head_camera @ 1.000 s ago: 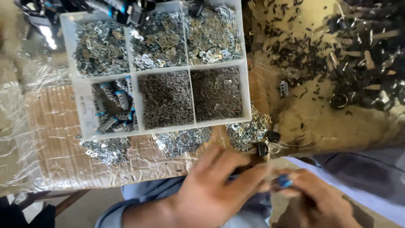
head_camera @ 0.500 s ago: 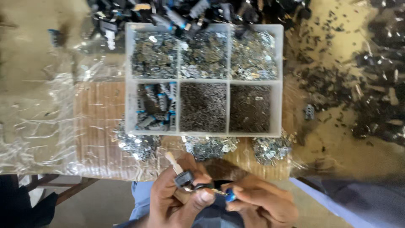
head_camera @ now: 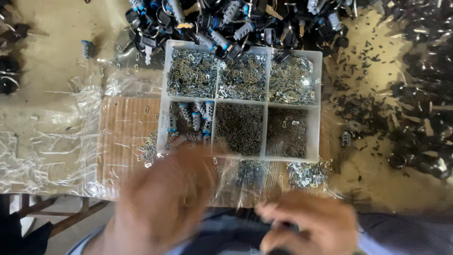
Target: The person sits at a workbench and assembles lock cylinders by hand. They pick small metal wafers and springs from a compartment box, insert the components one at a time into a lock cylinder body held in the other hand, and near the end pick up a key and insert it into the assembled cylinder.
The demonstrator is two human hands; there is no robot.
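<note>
Blurred, the left hand [head_camera: 165,208] sweeps near the clear six-compartment plastic tray [head_camera: 317,108] and could jolt its small metal parts; neither its grip nor that of the right hand [head_camera: 314,226] can be made out.

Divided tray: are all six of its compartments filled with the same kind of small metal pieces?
No: the divided tray holds grey cylinders with blue bands in its lower-left compartment, while the other compartments hold small flat metal bits.

Translucent plastic tray [head_camera: 163,118], shiny metal bits [head_camera: 193,74], ribbed cardboard [head_camera: 123,137], crinkly film [head_camera: 52,141].
</note>
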